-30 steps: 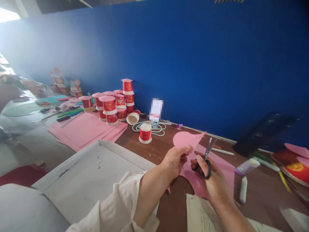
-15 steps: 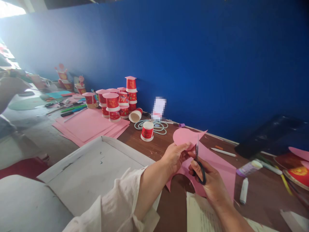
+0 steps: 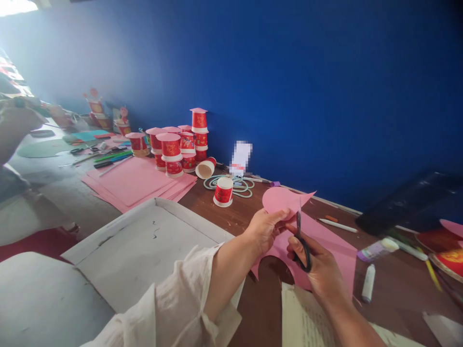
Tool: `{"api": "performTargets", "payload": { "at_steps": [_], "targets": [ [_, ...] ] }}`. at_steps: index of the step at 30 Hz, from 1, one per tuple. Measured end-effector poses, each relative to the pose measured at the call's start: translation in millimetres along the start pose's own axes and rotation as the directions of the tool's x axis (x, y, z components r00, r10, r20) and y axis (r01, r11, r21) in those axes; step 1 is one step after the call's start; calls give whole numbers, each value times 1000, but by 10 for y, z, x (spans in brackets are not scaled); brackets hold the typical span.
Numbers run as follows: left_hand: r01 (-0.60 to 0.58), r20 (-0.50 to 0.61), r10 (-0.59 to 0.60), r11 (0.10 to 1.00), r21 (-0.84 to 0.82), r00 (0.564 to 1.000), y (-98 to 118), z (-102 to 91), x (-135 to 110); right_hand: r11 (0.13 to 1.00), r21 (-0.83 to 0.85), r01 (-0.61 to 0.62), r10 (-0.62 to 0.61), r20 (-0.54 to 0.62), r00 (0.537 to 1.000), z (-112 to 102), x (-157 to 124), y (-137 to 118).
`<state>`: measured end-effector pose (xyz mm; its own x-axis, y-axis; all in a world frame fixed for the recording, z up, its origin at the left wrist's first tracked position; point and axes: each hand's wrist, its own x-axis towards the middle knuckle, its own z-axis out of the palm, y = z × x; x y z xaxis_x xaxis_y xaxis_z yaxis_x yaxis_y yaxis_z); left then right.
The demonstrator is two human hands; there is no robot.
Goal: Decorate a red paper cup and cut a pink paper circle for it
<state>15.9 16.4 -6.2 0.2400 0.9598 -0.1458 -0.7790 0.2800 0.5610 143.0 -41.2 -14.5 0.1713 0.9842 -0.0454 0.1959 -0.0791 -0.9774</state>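
My left hand (image 3: 265, 229) pinches a pink paper sheet (image 3: 325, 246) near a rounded part (image 3: 280, 197) that sticks up from it. My right hand (image 3: 318, 267) is wrapped round the black handles of a pair of scissors (image 3: 302, 238). The blades are closed and stand upright in the paper just right of my left thumb. The sheet's lower edge shows a curved cut-out above the brown table (image 3: 267, 308).
A stack of pink sheets (image 3: 139, 180), red paper cups (image 3: 181, 147), a single cup (image 3: 223, 191) and a coiled cable (image 3: 235, 185) lie to the left. A white tray (image 3: 144, 250) is near me. A glue stick (image 3: 378, 249), pens (image 3: 338, 225) and a dark object (image 3: 408, 202) are on the right. Another person's arm (image 3: 12, 127) is far left.
The scissor blades were open a second ago and have closed on the pink paper. Both hands and the sheet stay in about the same place; the view shifted slightly.
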Motion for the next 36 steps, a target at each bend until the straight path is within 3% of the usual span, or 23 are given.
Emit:
{"api": "performTargets", "payload": {
  "at_steps": [21, 36],
  "targets": [
    [15, 11, -15, 1000, 1, 1000, 15, 0, 16, 999, -29, 14, -16, -42, 999, 33, -46, -47],
    [18, 20, -18, 1000, -3, 1000, 34, 22, -22, 978, -185, 95, -104, -40, 994, 11, -47, -43]
  ]
}}
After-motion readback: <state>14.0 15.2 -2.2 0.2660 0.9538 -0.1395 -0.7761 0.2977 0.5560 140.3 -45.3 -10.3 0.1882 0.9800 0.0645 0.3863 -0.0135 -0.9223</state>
